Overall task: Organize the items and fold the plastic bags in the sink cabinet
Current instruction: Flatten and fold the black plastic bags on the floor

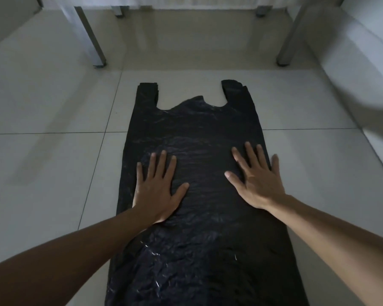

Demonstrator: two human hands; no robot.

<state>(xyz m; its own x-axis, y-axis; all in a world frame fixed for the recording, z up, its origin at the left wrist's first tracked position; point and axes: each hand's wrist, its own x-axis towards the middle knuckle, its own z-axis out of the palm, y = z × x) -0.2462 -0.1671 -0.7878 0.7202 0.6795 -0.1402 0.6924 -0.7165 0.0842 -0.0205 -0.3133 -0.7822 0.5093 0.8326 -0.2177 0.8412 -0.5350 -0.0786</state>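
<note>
On the tiled floor (53, 102), in the head view, a black plastic T-shirt bag (197, 133) lies spread flat, its two handle loops pointing away from the person and its bottom end running out of the picture toward them. Beyond the bag's handles stand grey metal table legs (91, 36).

The left hand (157, 188) presses palm-down on the bag near its left edge, fingers straight and slightly spread, thumb out toward the bag's middle. The right hand (259, 182) lies flat near the bag's right edge, fingers fanned apart, the little finger reaching just over that edge onto the tile. Neither hand grips anything.

The bag looks thin, very light and limp, with a crinkled, faintly glossy surface; it will likely slide easily on the smooth tile and trap air, so it needs holding down while it is smoothed. For a lengthwise fold, the sensible hold seems to be a pinch on one long side edge, the other palm pinning the middle of the bag. The handles are the flimsiest part and may curl.
</note>
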